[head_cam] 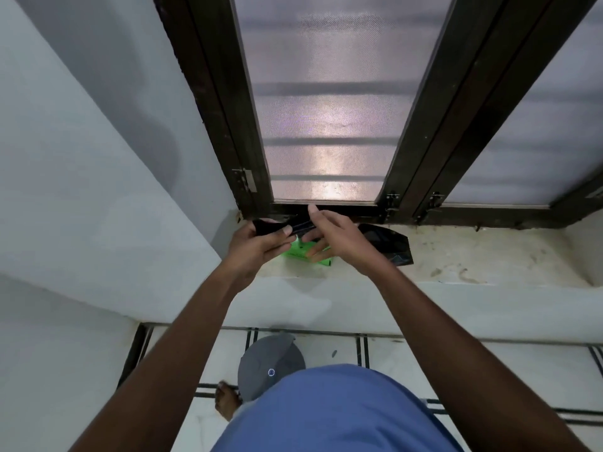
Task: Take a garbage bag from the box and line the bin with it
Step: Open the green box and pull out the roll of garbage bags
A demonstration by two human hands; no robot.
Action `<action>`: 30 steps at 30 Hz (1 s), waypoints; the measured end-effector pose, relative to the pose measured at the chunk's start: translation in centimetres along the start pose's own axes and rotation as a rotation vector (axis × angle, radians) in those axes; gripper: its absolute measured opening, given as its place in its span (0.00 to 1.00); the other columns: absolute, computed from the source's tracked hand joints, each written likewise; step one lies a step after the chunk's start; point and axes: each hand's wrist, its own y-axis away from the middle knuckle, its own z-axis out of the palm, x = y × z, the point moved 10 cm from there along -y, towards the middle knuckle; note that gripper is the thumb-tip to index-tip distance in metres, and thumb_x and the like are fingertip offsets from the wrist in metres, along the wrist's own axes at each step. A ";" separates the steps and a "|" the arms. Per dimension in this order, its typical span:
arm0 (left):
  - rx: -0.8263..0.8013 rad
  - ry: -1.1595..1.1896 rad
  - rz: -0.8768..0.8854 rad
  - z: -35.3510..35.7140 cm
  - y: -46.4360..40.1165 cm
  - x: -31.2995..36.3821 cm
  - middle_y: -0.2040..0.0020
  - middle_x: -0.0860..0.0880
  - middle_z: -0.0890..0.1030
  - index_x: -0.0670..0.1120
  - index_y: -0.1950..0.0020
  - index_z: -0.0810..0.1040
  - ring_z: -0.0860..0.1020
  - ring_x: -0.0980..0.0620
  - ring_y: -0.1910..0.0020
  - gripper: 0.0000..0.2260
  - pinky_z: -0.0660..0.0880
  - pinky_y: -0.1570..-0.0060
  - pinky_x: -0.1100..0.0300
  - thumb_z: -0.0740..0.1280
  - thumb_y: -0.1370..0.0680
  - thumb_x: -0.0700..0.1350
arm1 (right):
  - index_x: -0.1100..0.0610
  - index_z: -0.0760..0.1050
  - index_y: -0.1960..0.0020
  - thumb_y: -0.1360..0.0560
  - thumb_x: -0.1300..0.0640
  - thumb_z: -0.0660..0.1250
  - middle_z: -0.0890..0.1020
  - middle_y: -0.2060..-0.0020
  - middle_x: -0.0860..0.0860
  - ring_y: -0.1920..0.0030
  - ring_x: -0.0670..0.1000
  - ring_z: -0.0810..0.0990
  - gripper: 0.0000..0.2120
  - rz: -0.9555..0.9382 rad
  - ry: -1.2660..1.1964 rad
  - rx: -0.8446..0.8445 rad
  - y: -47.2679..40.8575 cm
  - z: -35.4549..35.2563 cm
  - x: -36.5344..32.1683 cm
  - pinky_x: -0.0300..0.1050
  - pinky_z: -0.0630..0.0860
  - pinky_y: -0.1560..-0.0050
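Observation:
A rolled black garbage bag (270,227) is held above the window sill. My left hand (257,246) is closed around its left end. My right hand (336,236) pinches the bag's right part with fingers partly spread. Below both hands lies the green bag box (298,252) on the sill, partly hidden by my fingers. More black bag material (390,244) lies flat on the sill to the right of my right hand. The grey bin (269,363) with its lid stands on the floor below the sill, by my foot.
The pale stone sill (489,256) runs to the right under a dark wooden window frame (248,141) with mesh panes. A white wall (81,190) closes the left side. White floor tiles (326,347) with dark lines lie below.

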 end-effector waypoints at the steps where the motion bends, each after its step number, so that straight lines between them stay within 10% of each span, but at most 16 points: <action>1: 0.014 0.005 0.000 -0.2 0.0 0.1 0.44 0.40 0.88 0.41 0.43 0.80 0.87 0.38 0.39 0.10 0.85 0.40 0.54 0.77 0.21 0.35 | 0.52 0.80 0.32 0.15 0.34 0.65 0.90 0.50 0.57 0.58 0.58 0.90 0.25 0.007 -0.092 -0.047 0.2 0.6 -0.2 0.56 0.89 0.51; 5: -0.010 0.061 -0.010 -0.8 0.0 0.7 0.42 0.33 0.85 0.38 0.48 0.80 0.87 0.36 0.40 0.05 0.85 0.40 0.52 0.69 0.19 0.30 | 0.58 0.82 0.32 0.12 0.56 0.68 0.89 0.54 0.60 0.60 0.59 0.89 0.11 -0.028 -0.224 -0.036 -0.1 0.6 -0.5 0.52 0.88 0.54; 12: -0.065 0.015 -0.018 -1.5 0.1 1.6 0.35 0.37 0.86 0.32 0.49 0.86 0.83 0.35 0.33 0.08 0.81 0.31 0.44 0.68 0.19 0.34 | 0.60 0.85 0.38 0.17 0.39 0.72 0.89 0.52 0.62 0.57 0.59 0.90 0.24 0.063 -0.261 -0.032 -0.5 1.4 -0.4 0.57 0.89 0.47; 19: -0.035 -0.057 0.020 -2.7 0.7 2.6 0.43 0.40 0.90 0.33 0.43 0.87 0.89 0.46 0.44 0.07 0.84 0.44 0.60 0.73 0.19 0.34 | 0.64 0.84 0.35 0.18 0.63 0.75 0.89 0.53 0.58 0.59 0.53 0.90 0.12 0.007 -0.296 -0.065 -1.3 1.4 -0.5 0.47 0.88 0.54; 24: 0.056 -0.152 0.053 -4.2 0.3 3.2 0.51 0.45 0.91 0.39 0.42 0.86 0.90 0.48 0.51 0.14 0.85 0.48 0.60 0.80 0.26 0.32 | 0.58 0.83 0.34 0.15 0.62 0.70 0.90 0.51 0.59 0.58 0.57 0.90 0.10 0.044 -0.298 -0.025 -2.3 0.8 -0.2 0.51 0.88 0.56; 30: 0.220 -0.247 0.142 -5.8 0.1 4.6 0.48 0.45 0.89 0.43 0.43 0.87 0.88 0.50 0.49 0.13 0.85 0.47 0.63 0.81 0.26 0.35 | 0.49 0.78 0.25 0.22 0.49 0.73 0.84 0.34 0.50 0.34 0.56 0.80 0.26 -0.153 0.868 0.134 -5.3 2.4 1.4 0.54 0.79 0.34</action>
